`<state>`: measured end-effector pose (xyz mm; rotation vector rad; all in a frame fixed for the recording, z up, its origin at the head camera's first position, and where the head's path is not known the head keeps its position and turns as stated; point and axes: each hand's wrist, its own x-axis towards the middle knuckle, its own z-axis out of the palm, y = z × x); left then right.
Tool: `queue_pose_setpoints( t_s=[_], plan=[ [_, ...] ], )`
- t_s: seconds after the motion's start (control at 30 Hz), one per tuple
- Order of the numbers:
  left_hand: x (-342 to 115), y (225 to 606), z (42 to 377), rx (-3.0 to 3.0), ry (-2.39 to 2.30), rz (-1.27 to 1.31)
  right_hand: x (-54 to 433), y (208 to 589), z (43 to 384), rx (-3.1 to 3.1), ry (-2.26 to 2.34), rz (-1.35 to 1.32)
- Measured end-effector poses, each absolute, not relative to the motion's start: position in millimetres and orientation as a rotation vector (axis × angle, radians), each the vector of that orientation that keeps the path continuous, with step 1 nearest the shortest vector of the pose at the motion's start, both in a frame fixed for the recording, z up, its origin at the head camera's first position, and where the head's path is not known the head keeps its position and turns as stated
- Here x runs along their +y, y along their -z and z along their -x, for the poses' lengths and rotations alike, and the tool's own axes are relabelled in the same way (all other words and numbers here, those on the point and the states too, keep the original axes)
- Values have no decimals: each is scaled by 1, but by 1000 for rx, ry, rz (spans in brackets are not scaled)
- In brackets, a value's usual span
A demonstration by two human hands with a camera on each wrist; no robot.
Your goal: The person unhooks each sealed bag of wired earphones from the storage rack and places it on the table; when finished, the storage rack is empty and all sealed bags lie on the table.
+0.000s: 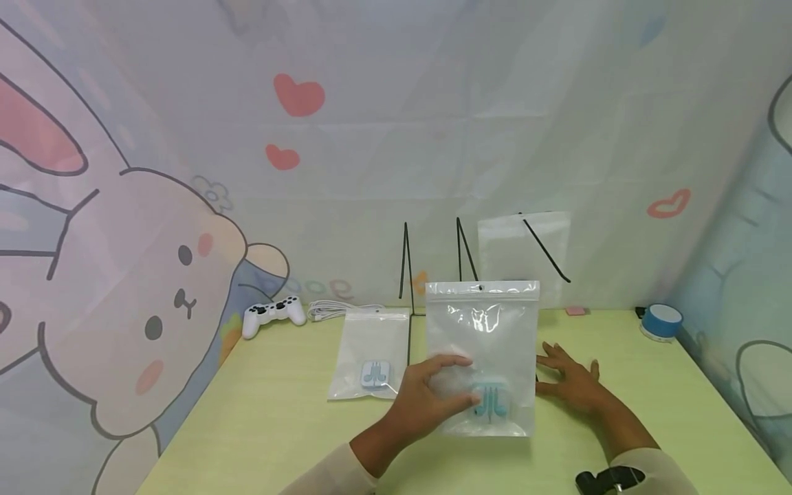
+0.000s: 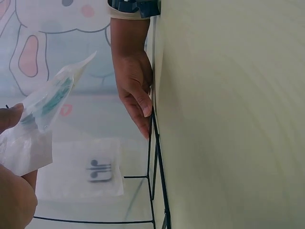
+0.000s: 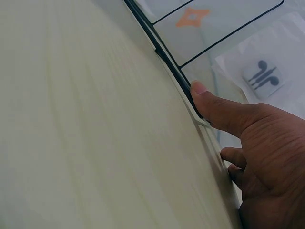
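A clear-fronted zip bag [image 1: 485,333] with blue earphones [image 1: 491,404] inside is in front of the black wire rack [image 3: 174,72], its hole near a hook tip; whether they touch, I cannot tell. The left hand [image 1: 427,397] pinches the bag's left side, thumb in front near the earphones. The right hand [image 1: 575,385] is at the rack's base, thumb touching the end of a bar, fingers spread apart and fairly straight. Behind, another bag [image 1: 516,247] hangs on the rack. Left of the rack, a third bag [image 1: 371,337] lies on the yellow-green table [image 1: 247,440], near a white cable [image 1: 337,309] and a game controller [image 1: 274,315]. A pink block [image 1: 575,311] and a blue tape roll [image 1: 662,322] sit toward the right.
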<state>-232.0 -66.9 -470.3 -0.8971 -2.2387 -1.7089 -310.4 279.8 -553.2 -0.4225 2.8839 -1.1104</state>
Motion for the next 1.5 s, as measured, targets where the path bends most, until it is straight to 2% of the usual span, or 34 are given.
queue_pose_setpoints(
  t_s=[0.57, 1.1, 1.5],
  plan=[
    [-76, 482, 224, -2253, 1697, 924, 282, 557, 311, 2886, 1095, 455],
    [-88, 491, 240, -2459, 1760, 606, 281, 554, 310, 2866, 1095, 452],
    [-104, 494, 253, -2462, 1727, 510, 280, 552, 310, 2870, 1088, 463]
  ],
)
